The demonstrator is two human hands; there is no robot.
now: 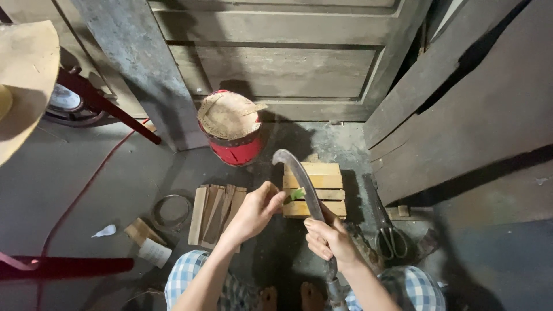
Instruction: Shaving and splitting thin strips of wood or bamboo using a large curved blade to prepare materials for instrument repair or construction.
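Upright, the curved sickle blade [299,178] runs from the right hand [331,239], closed round its lower end, toward the red drum. Just left of it, the left hand [256,210] pinches a green sliver [296,194] against its edge.

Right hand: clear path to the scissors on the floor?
Probably yes, once freed. The scissors lie bare just beside the right hand, nothing between, but that hand is gripping the curved blade.

A rough home workshop: bare concrete floor [80,190], weathered wooden door [276,57], leaning boards [472,109], cut wood strips [216,213], a slatted stool [322,175], scissors [393,242] lying about.
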